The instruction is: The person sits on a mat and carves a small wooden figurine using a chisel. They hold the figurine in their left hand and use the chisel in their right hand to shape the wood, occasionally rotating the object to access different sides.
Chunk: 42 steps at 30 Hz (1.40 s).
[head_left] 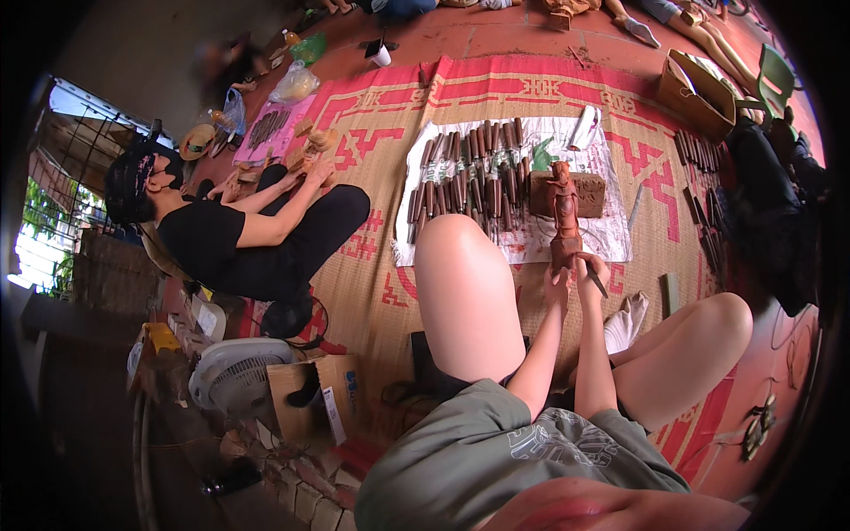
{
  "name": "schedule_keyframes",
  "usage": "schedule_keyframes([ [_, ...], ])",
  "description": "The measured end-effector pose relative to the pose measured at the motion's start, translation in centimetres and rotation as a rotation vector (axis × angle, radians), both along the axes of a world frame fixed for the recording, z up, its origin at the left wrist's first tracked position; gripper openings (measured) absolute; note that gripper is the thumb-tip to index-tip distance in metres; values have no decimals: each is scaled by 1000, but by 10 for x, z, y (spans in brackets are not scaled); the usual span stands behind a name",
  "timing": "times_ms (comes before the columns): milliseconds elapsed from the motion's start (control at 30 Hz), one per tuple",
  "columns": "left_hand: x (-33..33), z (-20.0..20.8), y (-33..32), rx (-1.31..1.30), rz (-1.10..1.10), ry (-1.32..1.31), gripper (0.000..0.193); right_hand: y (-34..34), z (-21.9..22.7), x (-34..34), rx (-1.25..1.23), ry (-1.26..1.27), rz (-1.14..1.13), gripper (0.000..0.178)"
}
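Note:
A reddish-brown carved wooden figure [564, 212] stands out in front of me, its top by a brown wooden block [591, 196]. My left hand [556, 281] is closed around the figure's lower end. Close beside it, my right hand [591, 264] is closed on a slim carving tool [598, 283] with a dark shaft pointing down toward me. The tool's other end is hidden by the hand and the figure. Left of the block, several carving chisels [478, 181] with brown handles lie in rows on a white cloth [531, 251].
A patterned red and tan mat [363, 265] covers the floor. To the left a seated person [257, 221] holds a pale carving [320, 146]. A grey fan [235, 376] and cardboard box [310, 398] sit lower left. More tools [704, 212] and a basket [695, 93] lie right.

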<state>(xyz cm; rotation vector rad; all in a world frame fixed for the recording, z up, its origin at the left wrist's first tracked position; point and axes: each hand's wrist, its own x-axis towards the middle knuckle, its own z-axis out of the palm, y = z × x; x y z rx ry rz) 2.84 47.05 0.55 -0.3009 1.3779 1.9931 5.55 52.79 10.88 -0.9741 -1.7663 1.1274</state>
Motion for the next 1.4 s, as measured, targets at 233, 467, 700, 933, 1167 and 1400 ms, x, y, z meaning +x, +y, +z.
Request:
schedule_keyframes([
  [233, -1, 5, 6, 13, 10, -14, 62, 6, 1, 11, -63, 36, -36, 12],
  [467, -4, -7, -3, -38, 14, 39, 58, -5, -40, 16, -312, 94, 23, 12],
  [700, -5, -5, -3, 63, -83, 35, 66, -1, -17, 6, -9, -140, -31, 14],
  [933, -2, 3, -2, 48, -46, 35, 64, -1, 20, -6, -177, 98, -58, 13],
  [1167, -5, 1, -1, 13, -33, 58, 59, -10, 0, 9, -258, -23, -69, 12],
  [1400, -9, -9, 0, -40, -39, 6, 67, 7, -12, 5, -351, 289, -18, 13],
])
